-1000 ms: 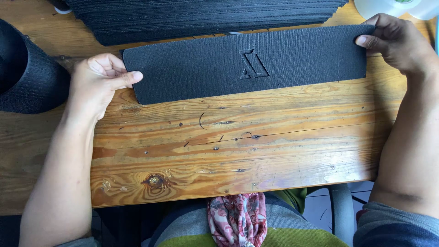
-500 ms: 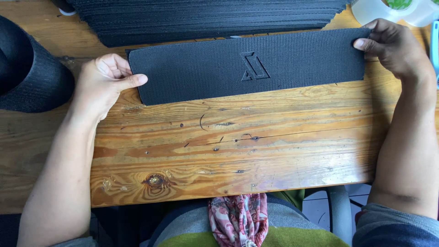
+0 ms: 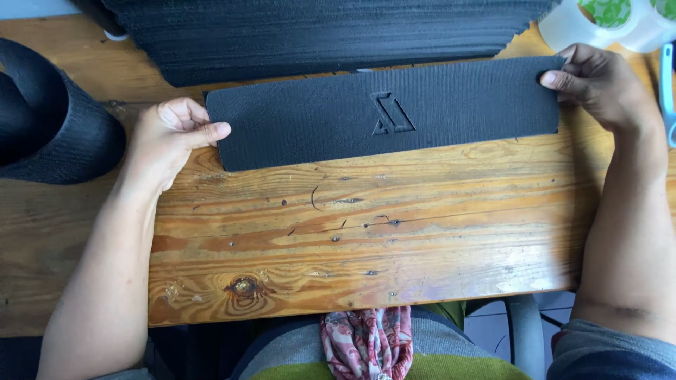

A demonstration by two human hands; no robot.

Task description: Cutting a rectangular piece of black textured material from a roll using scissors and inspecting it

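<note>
Left hand: the left hand [image 3: 169,137] pinches the left short end of the dark foam strip [image 3: 384,116], thumb lying on top of the corner, the other fingers curled under or behind the edge.
Right hand: the right hand [image 3: 598,84] grips the opposite short end, thumb on the top face, fingers wrapped behind the end.
Strip position: it lies flat on the wooden surface [image 3: 366,239], between the two hands, near the far edge.
Long axis: it runs from 9 o'clock to 3 o'clock, tilted a little so the right end sits farther from the person than the left.
Which hand is nearer: neither; each holds its own end, and the raised triangular emblem [image 3: 391,114] sits about midway between them.
Beyond the strip: at 12 o'clock, a stack of dark sheets [image 3: 331,35], just beside the strip's far edge.
To the sides: at 9 o'clock, a rolled dark band [image 3: 49,119]; at 2 o'clock, clear tape rolls [image 3: 605,21].
</note>
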